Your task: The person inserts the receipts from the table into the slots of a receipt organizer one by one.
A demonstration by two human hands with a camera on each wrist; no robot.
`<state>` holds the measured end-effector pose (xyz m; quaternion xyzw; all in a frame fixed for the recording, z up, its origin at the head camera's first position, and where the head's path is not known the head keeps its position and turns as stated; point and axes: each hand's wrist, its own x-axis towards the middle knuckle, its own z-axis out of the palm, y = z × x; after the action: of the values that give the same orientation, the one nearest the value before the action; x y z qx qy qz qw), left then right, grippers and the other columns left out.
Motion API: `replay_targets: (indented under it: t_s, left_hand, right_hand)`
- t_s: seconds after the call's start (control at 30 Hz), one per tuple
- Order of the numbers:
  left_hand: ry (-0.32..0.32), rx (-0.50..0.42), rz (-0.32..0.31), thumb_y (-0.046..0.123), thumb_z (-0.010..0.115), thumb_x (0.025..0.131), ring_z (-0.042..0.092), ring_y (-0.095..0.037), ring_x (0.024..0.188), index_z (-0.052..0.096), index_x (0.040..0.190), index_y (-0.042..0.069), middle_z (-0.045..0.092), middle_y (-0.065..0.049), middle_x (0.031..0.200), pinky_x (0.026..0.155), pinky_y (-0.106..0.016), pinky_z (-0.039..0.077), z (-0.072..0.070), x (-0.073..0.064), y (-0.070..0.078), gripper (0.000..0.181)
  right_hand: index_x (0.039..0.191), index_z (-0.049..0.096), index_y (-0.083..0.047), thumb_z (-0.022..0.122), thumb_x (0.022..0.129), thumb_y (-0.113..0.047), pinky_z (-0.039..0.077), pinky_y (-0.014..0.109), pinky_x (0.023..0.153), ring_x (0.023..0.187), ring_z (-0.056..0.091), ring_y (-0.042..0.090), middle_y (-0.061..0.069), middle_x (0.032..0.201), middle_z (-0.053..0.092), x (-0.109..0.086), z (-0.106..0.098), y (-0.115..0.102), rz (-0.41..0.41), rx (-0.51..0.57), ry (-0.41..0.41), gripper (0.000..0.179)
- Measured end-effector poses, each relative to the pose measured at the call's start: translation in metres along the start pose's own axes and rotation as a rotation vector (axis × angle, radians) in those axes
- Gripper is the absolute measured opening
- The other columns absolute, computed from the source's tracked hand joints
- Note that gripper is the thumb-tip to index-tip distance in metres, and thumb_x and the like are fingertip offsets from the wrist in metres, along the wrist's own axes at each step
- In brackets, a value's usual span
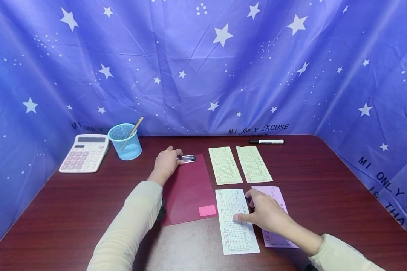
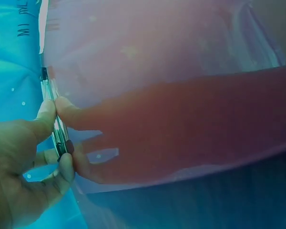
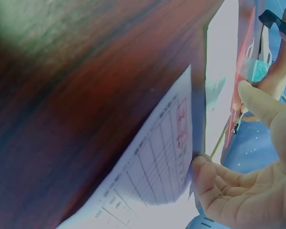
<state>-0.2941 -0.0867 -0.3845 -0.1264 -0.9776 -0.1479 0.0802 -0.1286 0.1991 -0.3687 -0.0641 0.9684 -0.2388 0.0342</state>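
Observation:
A dark red clip folder (image 1: 190, 188) lies on the table with a pink sticky label (image 1: 207, 210) at its lower corner. My left hand (image 1: 166, 165) is at its top edge, pinching the metal clip (image 2: 58, 117) between thumb and fingers. In the left wrist view the glossy cover mirrors that hand. My right hand (image 1: 269, 211) is over the white form (image 1: 235, 237) and the pink form (image 1: 280, 242), partly covering the pink one. Its thumb reaches across the white form, apart from the fingers. In the right wrist view, bent fingertips (image 3: 205, 167) are right at the pink form's edge.
Two pale green forms (image 1: 225, 165) (image 1: 254, 164) lie beyond the white and pink ones. A black-and-white marker (image 1: 266, 142) is near the back edge. On the left are a calculator (image 1: 84, 153) and a blue mesh pen cup (image 1: 125, 143) with a pencil (image 1: 136, 126). A starry blue curtain (image 1: 190, 94) hangs behind.

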Motion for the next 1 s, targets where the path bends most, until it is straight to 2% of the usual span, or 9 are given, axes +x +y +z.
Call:
replay_targets:
  t_s: [0.17, 0.37, 0.6, 0.8, 1.0]
  left_hand:
    - [0.026, 0.008, 0.019, 0.025, 0.078, 0.086, 0.068, -0.042, 0.096, 0.078, 0.110, 0.011, 0.067, -0.017, 0.100, 0.085, -0.051, 0.054, 0.0005, 0.0000, 0.0018, 0.027]
    - [0.045, 0.011, 0.032, 0.025, 0.077, 0.087, 0.069, -0.040, 0.097, 0.079, 0.111, 0.010, 0.068, -0.017, 0.100, 0.085, -0.050, 0.054, 0.0014, -0.0015, 0.0004, 0.029]
    - [0.004, -0.004, 0.028, 0.024, 0.076, 0.091, 0.067, -0.039, 0.104, 0.078, 0.115, 0.008, 0.069, -0.018, 0.102, 0.090, -0.050, 0.053, 0.0001, -0.0009, -0.0021, 0.029]
    - [-0.001, -0.040, 0.033, 0.021, 0.076, 0.091, 0.066, -0.041, 0.102, 0.079, 0.110, 0.008, 0.067, -0.019, 0.098, 0.090, -0.053, 0.052, -0.0005, 0.0010, -0.0047, 0.023]
    - [-0.034, -0.076, 0.003, 0.020, 0.075, 0.093, 0.065, -0.042, 0.103, 0.079, 0.108, 0.008, 0.063, -0.018, 0.096, 0.093, -0.054, 0.050, -0.0037, 0.0017, -0.0036, 0.020]
  right_hand:
    - [0.103, 0.061, 0.003, 0.094, 0.068, -0.037, 0.045, 0.035, 0.063, 0.071, 0.050, 0.016, 0.003, 0.081, 0.055, -0.0027, -0.0002, -0.0017, 0.016, 0.000, -0.011, 0.062]
    - [0.102, 0.061, 0.002, 0.094, 0.068, -0.037, 0.044, 0.034, 0.064, 0.071, 0.050, 0.016, 0.003, 0.082, 0.056, -0.0042, 0.0011, -0.0005, 0.008, 0.004, -0.006, 0.061]
    - [0.107, 0.061, 0.003, 0.094, 0.068, -0.037, 0.045, 0.035, 0.065, 0.073, 0.051, 0.016, 0.004, 0.083, 0.056, -0.0052, 0.0027, 0.0006, 0.006, 0.009, 0.003, 0.064]
    - [0.113, 0.061, 0.006, 0.094, 0.068, -0.038, 0.045, 0.035, 0.065, 0.073, 0.050, 0.017, 0.005, 0.084, 0.056, -0.0047, 0.0031, 0.0006, 0.010, 0.007, 0.002, 0.072]
    - [0.119, 0.059, 0.007, 0.096, 0.065, -0.039, 0.048, 0.040, 0.070, 0.076, 0.052, 0.020, 0.006, 0.087, 0.056, -0.0055, 0.0036, 0.0006, 0.028, -0.018, -0.013, 0.080]
